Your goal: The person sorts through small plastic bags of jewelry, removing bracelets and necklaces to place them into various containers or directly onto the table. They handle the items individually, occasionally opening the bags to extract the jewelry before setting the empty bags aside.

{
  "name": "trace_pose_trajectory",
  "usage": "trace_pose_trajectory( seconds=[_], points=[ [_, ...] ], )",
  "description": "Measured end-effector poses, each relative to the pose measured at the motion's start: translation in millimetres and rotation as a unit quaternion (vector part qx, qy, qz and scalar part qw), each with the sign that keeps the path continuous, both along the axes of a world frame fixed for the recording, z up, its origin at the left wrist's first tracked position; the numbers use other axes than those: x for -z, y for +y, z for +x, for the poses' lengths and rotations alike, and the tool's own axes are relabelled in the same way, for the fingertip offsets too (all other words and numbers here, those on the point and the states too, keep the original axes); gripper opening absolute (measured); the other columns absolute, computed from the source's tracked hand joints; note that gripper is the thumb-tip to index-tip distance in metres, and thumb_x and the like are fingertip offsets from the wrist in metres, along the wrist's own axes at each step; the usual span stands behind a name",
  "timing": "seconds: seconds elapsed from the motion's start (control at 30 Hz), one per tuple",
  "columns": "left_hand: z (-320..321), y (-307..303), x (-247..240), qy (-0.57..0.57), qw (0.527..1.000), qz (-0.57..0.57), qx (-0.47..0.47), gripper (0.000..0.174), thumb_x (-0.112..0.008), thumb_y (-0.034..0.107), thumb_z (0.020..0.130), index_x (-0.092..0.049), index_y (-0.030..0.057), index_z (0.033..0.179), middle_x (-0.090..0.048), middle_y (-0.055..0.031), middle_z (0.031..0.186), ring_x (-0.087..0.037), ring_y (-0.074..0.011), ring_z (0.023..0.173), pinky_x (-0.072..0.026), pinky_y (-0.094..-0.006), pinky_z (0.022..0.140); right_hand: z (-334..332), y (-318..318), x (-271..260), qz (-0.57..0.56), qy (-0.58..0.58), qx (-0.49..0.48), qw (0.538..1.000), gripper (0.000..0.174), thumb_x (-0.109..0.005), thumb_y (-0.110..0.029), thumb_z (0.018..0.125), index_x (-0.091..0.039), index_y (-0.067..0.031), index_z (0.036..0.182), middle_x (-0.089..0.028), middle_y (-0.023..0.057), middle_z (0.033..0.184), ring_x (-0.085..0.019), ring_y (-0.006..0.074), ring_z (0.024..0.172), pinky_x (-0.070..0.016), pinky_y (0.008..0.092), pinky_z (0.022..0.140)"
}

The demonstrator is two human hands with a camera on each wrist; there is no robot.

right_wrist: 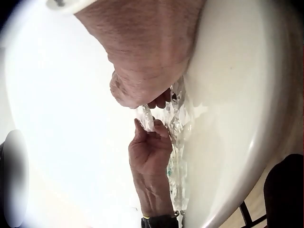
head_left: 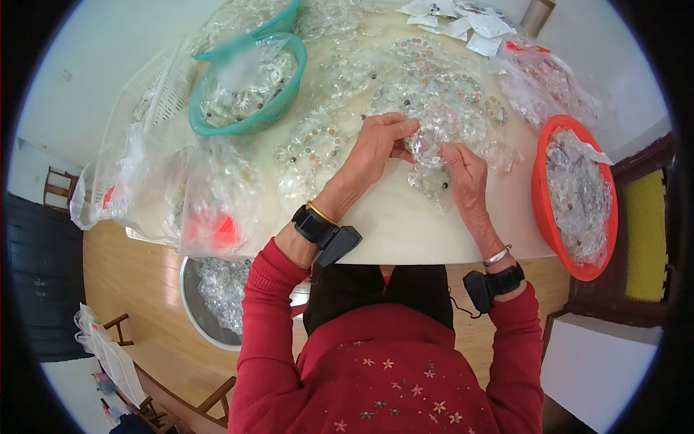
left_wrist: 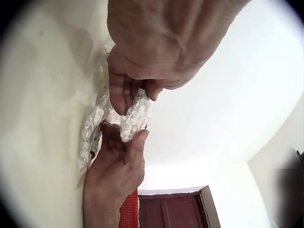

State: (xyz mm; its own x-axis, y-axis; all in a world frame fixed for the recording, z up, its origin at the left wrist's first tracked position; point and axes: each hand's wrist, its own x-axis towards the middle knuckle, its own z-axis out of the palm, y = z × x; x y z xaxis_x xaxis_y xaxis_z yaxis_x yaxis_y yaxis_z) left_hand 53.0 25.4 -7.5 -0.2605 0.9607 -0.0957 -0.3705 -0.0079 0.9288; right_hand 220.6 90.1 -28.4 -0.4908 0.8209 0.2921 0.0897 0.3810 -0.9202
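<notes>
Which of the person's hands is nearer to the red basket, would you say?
Right. The right hand lies between the left hand and the red basket, pinching one side of a clear packet; the left hand pinches its far side.

Head above, wrists close in

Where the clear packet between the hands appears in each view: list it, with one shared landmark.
Head: clear packet right of and above centre, between left hand and right hand.
Left wrist: just left of centre.
Right wrist: near centre.
Shared landmark: pale tabletop.
</notes>
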Motion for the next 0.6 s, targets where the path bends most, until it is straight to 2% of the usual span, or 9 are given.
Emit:
trace_pose_trajectory(
  seconds=[0.07, 0.23, 0.33, 0.5, 0.6],
  points=[
    [1, -1, -2, -0.011, 1.0, -0.001, 0.003, 0.017, -0.057, 0.019, 0.087, -0.06, 0.0019, 0.088, -0.062, -0.0061, 0.075, -0.06, -0.0142, 0.062, -0.0505, -0.0257, 0.057, 1, -1, -2, 0.017, -0.002, -0.002, 1.0, 0.034, -0.053, -0.029, 0.091, -0.061, 0.0027, 0.081, -0.05, -0.0018, 0.066, -0.039, 0.0059, 0.064, -0.0343, 0.0213, 0.058],
    [5, -4, -11, -0.009, 0.999, -0.04, 0.009, 0.018, -0.056, 0.019, 0.086, -0.059, 0.0015, 0.081, -0.059, -0.006, 0.071, -0.057, -0.0137, 0.055, -0.0474, -0.0246, 0.051, 6, -5, -11, -0.022, -0.034, 0.009, 0.999, 0.036, -0.053, -0.03, 0.091, -0.06, 0.0029, 0.08, -0.051, -0.0005, 0.066, -0.043, 0.0066, 0.064, -0.0367, 0.0214, 0.06],
    [6, -5, -10, 0.021, 0.999, -0.041, 0.011, 0.02, -0.056, 0.021, 0.087, -0.059, 0.0019, 0.083, -0.06, -0.0056, 0.071, -0.057, -0.0134, 0.054, -0.0467, -0.0241, 0.05, 3, -6, -7, -0.071, 0.04, 0.019, 0.996, 0.037, -0.053, -0.031, 0.09, -0.059, 0.0026, 0.076, -0.05, -0.0001, 0.063, -0.045, 0.008, 0.062, -0.0374, 0.023, 0.059],
    [11, -4, -6, 0.05, 0.998, -0.033, 0.005, 0.02, -0.056, 0.023, 0.088, -0.059, 0.0028, 0.084, -0.06, -0.0047, 0.07, -0.056, -0.0123, 0.052, -0.0444, -0.0233, 0.048, 10, -1, -8, -0.083, 0.0, 0.04, 0.996, 0.039, -0.053, -0.032, 0.091, -0.058, 0.002, 0.072, -0.05, 0.0005, 0.062, -0.047, 0.0093, 0.061, -0.0381, 0.0233, 0.058],
    [2, -2, -2, 0.042, 0.998, -0.03, -0.019, 0.02, -0.055, 0.022, 0.089, -0.059, 0.0028, 0.084, -0.059, -0.0045, 0.07, -0.056, -0.0119, 0.052, -0.0448, -0.0234, 0.049, 11, 6, -3, -0.124, 0.074, 0.023, 0.989, 0.037, -0.053, -0.029, 0.09, -0.056, 0.0011, 0.069, -0.051, 0.0016, 0.061, -0.048, 0.0091, 0.06, -0.0381, 0.0224, 0.058]
  ],
)
